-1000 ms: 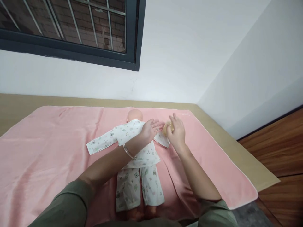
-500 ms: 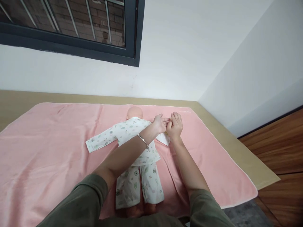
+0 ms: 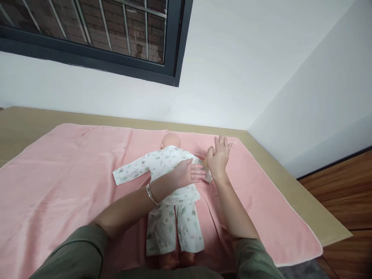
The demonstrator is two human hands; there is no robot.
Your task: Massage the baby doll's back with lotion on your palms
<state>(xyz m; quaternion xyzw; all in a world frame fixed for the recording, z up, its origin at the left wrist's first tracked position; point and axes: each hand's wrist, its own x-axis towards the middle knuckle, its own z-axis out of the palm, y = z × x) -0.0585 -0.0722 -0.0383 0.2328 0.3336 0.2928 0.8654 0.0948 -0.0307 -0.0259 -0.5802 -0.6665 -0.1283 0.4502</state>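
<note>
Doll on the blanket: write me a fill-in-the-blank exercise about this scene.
1. The doll lies on a ____ blanket.
2. The bracelet sits on the person's ____ wrist.
3. The window looks out on a ____ wall.

Missing words: pink; left; brick.

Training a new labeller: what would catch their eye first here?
A baby doll in white pyjamas lies in the middle of the pink blanket. Both hands meet at its sleeve at picture right: the left hand flat on it, the right hand at its end, fingers spread.
</note>
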